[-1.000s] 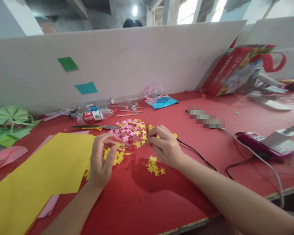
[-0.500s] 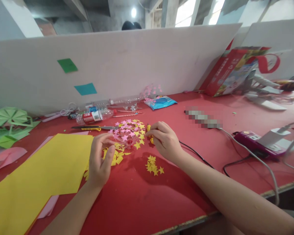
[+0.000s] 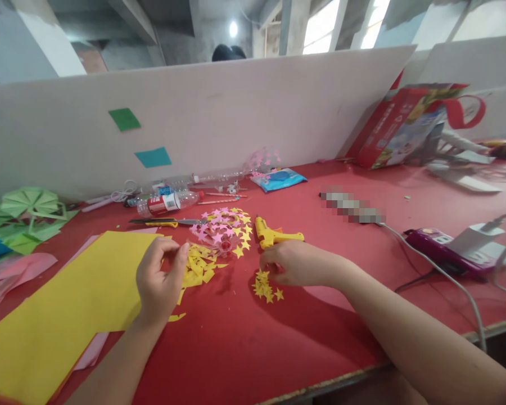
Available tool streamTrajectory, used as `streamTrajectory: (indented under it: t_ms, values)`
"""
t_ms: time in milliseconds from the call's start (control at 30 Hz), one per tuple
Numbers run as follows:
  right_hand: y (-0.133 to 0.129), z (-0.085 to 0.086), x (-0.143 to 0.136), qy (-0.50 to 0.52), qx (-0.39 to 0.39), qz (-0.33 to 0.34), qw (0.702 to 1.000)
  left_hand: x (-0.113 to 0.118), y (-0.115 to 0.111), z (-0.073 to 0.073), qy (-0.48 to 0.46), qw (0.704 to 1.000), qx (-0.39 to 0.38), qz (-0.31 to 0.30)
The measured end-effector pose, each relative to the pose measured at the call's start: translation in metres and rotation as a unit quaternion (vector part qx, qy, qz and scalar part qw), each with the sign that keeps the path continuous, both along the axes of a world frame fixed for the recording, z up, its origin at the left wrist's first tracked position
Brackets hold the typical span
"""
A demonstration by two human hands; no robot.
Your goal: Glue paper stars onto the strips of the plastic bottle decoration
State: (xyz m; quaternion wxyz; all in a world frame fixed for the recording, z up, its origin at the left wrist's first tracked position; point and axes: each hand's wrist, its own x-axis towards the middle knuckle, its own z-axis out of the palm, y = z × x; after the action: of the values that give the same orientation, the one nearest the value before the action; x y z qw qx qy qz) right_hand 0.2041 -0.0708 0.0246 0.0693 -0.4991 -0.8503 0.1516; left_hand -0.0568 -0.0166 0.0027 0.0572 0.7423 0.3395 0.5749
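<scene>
My left hand (image 3: pixel 160 275) hovers beside a heap of yellow paper scraps (image 3: pixel 200 264), fingers curved and the thumb slightly apart, nothing visible in it. Fingers of my right hand (image 3: pixel 289 264) curl down at the upper edge of a small pile of yellow paper stars (image 3: pixel 263 287). A slight gap shows between its thumb and forefinger, and no held star can be made out. Just beyond that hand lies a yellow glue gun (image 3: pixel 270 233). Between the hands rests a clear plastic bottle piece (image 3: pixel 225 246) with pink and yellow stars on its spread strips.
Yellow paper sheets (image 3: pixel 80 298) cover the left side, near green folded paper (image 3: pixel 29 205). A utility knife (image 3: pixel 164 223), plastic bottle (image 3: pixel 164 203) and blue packet (image 3: pixel 280 180) lie farther back. A purple power strip (image 3: pixel 449 253) with cables sits at right; a white partition (image 3: pixel 236 112) stands behind.
My right hand has moved down and toward me, from beside the glue gun to the star pile, uncovering the gun. My left hand has shifted slightly left, its fingers more curled.
</scene>
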Motion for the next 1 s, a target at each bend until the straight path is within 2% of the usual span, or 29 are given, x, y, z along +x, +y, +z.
streamTrajectory:
  t_ms: [100,233,400,500,567,667,800,1000]
  values:
    - [-0.003,-0.006,-0.005,-0.059,0.03,0.037,0.997,0.004,-0.008,0.003,0.093,0.995,0.004,-0.025]
    - [-0.005,-0.015,-0.011,-0.091,0.084,0.082,0.989,0.023,-0.019,0.004,0.245,0.962,-0.013,-0.121]
    - [-0.003,-0.021,-0.01,-0.077,0.101,0.069,0.99,0.047,-0.033,0.013,0.397,0.891,-0.157,-0.154]
    - [-0.001,-0.026,-0.007,-0.05,0.106,0.066,0.991,0.057,-0.039,0.013,0.399,0.871,-0.248,-0.142]
    - [0.0,-0.029,-0.005,-0.031,0.109,0.057,0.992,0.062,-0.042,0.007,0.371,0.877,-0.275,-0.133]
    - [0.0,-0.031,-0.003,-0.005,0.114,0.031,0.993,0.063,-0.045,-0.005,0.305,0.903,-0.278,-0.123]
    - [0.001,-0.029,0.0,0.025,0.107,0.01,0.994,0.058,-0.046,-0.015,0.283,0.898,-0.301,-0.15]
    - [0.0,-0.025,0.007,0.073,0.042,0.082,0.993,0.051,-0.045,-0.013,0.315,0.892,-0.266,-0.188]
